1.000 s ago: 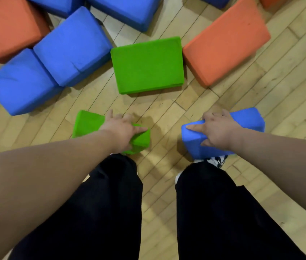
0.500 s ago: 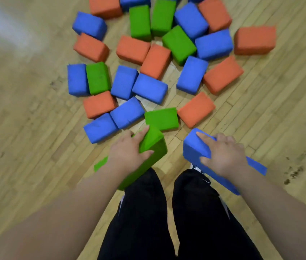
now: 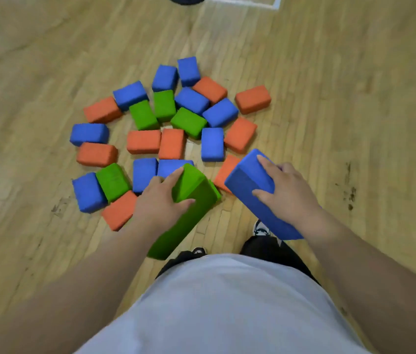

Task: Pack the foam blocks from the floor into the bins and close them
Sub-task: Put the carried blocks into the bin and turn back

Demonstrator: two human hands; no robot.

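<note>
Wooden floor: pale strip boards fill the view, with a white painted line near the top edge.
Shirt: light grey, covering the lower middle of the view, with black trousers showing just above it.
Loose blocks: blue, orange and green foam blocks lie flat on the floor in a rough cluster ahead of the person. Many touch their neighbours, while one orange block sits slightly apart at the right.
Green block: long, lifted off the floor and tilted, with its far end raised over the near edge of the cluster and its near end pointing down toward the legs.
Blue block: long, also in the air and tilted, to the right of the green block and apart from it. Its far end is over an orange block at the edge of the cluster.
Left hand: grips the far end of the green block, fingers over the top and thumb across the side.
Right hand: grips the blue block near its far end, fingers curled over the top face and thumb on the side.
Shoe: white and black, on the floor under the blue block.
Scuff marks: dark smudges on the boards at the right.
</note>
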